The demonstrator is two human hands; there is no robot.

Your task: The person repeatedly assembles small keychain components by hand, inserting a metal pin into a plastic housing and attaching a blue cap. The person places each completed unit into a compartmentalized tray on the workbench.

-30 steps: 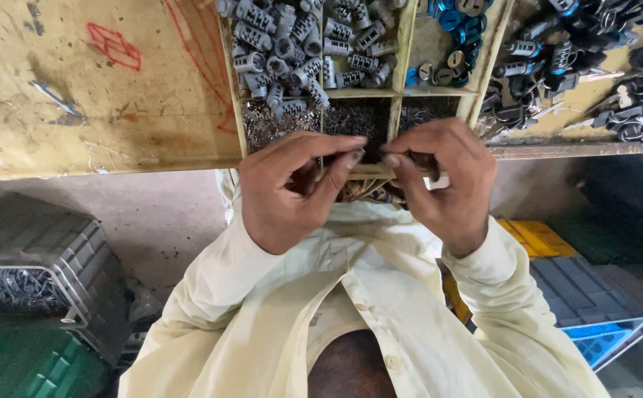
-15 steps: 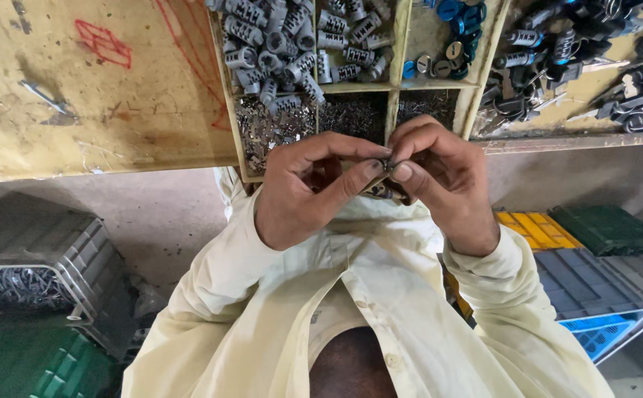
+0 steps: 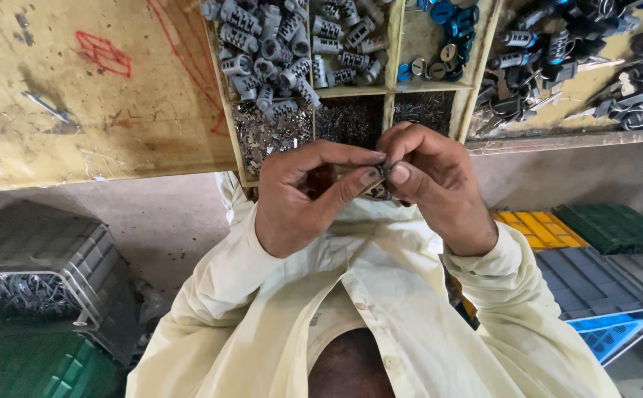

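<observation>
My left hand [image 3: 299, 199] and my right hand [image 3: 435, 188] meet in front of my chest, fingertips pinched together on a small dark metal part [image 3: 385, 171], which my fingers mostly hide. Both hands hover just before the near edge of a wooden divided tray [image 3: 393, 51]. Its closest compartments hold tiny metal pieces [image 3: 273, 134]. Behind them lie several grey cylindrical parts [image 3: 284, 40] and some blue rings [image 3: 446, 15]. Cream shirt sleeves cover both forearms.
A worn wooden bench top [image 3: 78, 96] with red scribbles lies to the left. Dark metal parts [image 3: 579, 51] are heaped at the right. Below stand a grey crate of metal scraps [image 3: 34, 273], a green crate [image 3: 26, 368], and yellow, green and blue crates [image 3: 601, 324].
My hands have drawn closer together and dropped slightly toward my chest, the fingertips now pinching the small part between them. The view has shifted a little.
</observation>
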